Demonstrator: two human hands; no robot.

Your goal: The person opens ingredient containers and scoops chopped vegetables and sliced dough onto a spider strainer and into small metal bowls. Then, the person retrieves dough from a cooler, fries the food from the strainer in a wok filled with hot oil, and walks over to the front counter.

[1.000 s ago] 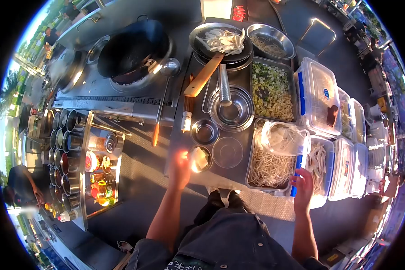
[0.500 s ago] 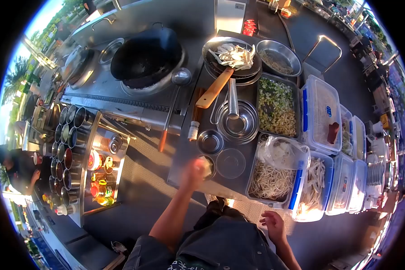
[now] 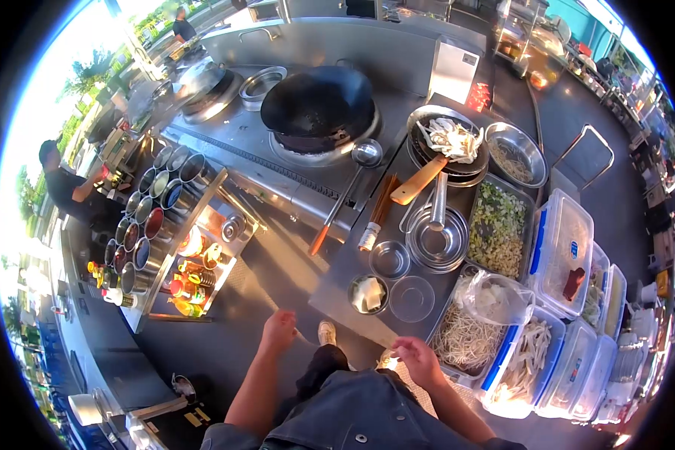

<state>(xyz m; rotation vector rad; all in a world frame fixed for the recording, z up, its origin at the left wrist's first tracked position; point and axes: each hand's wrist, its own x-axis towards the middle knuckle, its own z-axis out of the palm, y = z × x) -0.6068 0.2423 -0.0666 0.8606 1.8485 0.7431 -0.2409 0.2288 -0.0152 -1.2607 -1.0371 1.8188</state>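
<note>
My left hand (image 3: 279, 331) hangs above the floor, left of the steel table's front edge. Its fingers look loosely curled, with nothing showing in them. My right hand (image 3: 418, 361) is held near the table's front edge, below the clear round lid (image 3: 412, 299). Its fingers are bent but apart and hold nothing. A small metal bowl (image 3: 368, 309) with pale, blocky pieces (image 3: 369, 295) stands at the table's front left. Behind it sits another small metal bowl (image 3: 390, 260). To the right, a container of bean sprouts (image 3: 466, 337) has a plastic bag (image 3: 495, 298) lying over its back part.
A black wok (image 3: 316, 105) rests on the stove, with a ladle (image 3: 367, 154) beside it. A wooden-handled pan holds white strips (image 3: 451, 140). Lidded tubs (image 3: 565, 255) line the right side. A rack of metal canisters (image 3: 154, 225) stands left; another person (image 3: 75, 184) is beyond it.
My left hand has drawn back from the small bowl, leaving its pale pieces uncovered. The head view has shifted, so the table and stove appear farther right and lower.
</note>
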